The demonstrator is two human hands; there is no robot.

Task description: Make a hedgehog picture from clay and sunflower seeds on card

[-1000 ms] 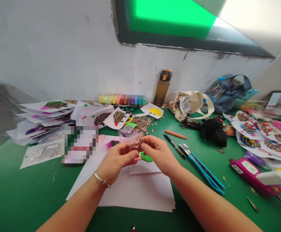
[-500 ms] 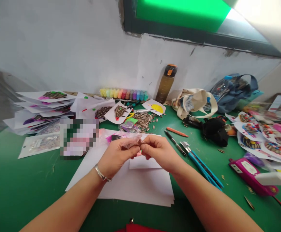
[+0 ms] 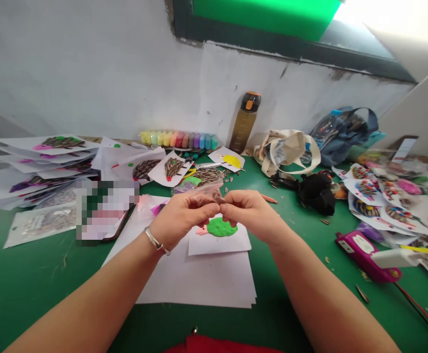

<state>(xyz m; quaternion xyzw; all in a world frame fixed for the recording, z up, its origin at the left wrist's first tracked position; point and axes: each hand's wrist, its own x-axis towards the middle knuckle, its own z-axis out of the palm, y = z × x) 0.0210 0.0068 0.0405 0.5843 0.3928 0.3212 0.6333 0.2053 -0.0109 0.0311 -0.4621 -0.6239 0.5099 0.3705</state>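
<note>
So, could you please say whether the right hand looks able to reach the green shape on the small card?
Probably yes: the right hand is close to the green shape, with nothing seen lying on it. The hand's fingertips seem busy at the plastic bag, so may need freeing first.

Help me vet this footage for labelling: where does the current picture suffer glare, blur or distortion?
Head view: bright light washes out the upper right, beside the green pane; head view, left: mosaic blocks cover most of a flat object, and the paper stack looks stretched; head view, centre: the clear bag looks soft.
</note>
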